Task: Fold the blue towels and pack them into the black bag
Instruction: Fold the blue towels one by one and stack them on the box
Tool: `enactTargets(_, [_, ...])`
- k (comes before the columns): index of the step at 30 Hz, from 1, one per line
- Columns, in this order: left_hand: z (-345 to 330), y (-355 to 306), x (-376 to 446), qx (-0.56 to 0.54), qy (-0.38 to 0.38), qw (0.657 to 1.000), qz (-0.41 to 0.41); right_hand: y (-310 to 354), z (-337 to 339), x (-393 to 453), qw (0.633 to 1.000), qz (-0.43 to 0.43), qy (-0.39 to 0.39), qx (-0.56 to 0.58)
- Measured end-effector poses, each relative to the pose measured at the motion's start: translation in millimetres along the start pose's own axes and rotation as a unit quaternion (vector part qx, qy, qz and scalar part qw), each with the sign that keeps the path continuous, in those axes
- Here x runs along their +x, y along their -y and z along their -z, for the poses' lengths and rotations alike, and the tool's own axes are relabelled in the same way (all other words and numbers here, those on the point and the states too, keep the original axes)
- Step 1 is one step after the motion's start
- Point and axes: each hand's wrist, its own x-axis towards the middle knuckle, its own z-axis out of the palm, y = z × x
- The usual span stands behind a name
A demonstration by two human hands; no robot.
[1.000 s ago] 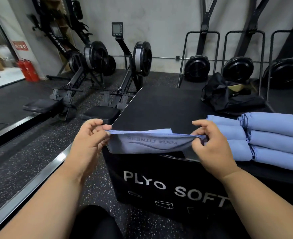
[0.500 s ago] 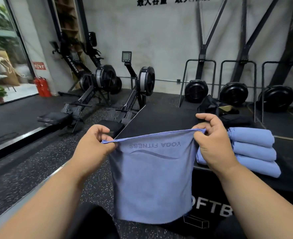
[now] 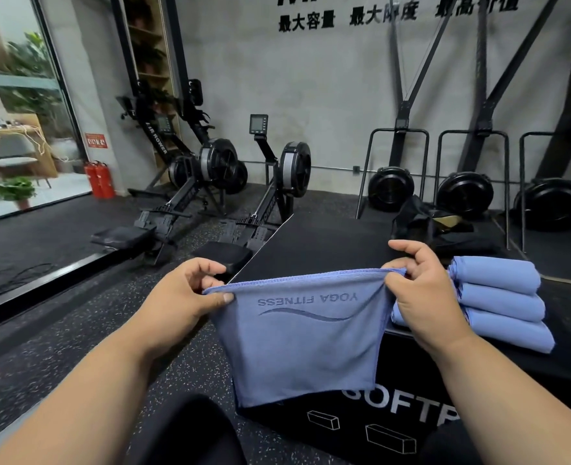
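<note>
A blue towel (image 3: 302, 344) printed "YOGA FITNESS" hangs in front of me, stretched by its top edge. My left hand (image 3: 183, 297) pinches its top left corner and my right hand (image 3: 425, 297) pinches its top right corner. The towel's lower part covers the front of the black plyo box (image 3: 317, 243). A stack of three folded blue towels (image 3: 502, 303) lies on the box just right of my right hand. The black bag (image 3: 428, 226) sits crumpled and open at the far right of the box top.
Two rowing machines (image 3: 243, 182) stand on the speckled rubber floor beyond the box's left side. Black fan units with metal frames (image 3: 462, 196) line the back wall. Red fire extinguishers (image 3: 99, 179) stand by the glass door at left.
Both hands lifted the towel up off the box edge, so it went from bunched and flat to hanging full length. My view tilted upward.
</note>
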Motion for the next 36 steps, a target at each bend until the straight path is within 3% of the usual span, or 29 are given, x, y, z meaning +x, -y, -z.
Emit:
enactTargets(6, [4, 1, -1, -0.064, 0.009, 0.998, 0.014, -10, 5, 5, 0.999, -0.028, 0.014, 0.008])
enactTargets(13, [0, 11, 7, -0.228, -0.031, 0.967, 0.11, -21, 9, 4, 0.993, -0.109, 0.026, 0.042])
enactTargets(23, [-12, 29, 15, -0.183, -0.113, 0.964, 0.159, -31, 17, -1, 0.979, -0.167, 0.07, 0.094])
enactTargets(30, [-24, 28, 17, -0.173, -0.128, 0.964, 0.153, -33, 13, -3, 0.979, -0.166, 0.069, 0.1])
enactTargets(36, [-79, 9, 6, -0.153, -0.108, 0.975, 0.122, -20, -30, -22, 0.981, -0.148, 0.113, 0.059])
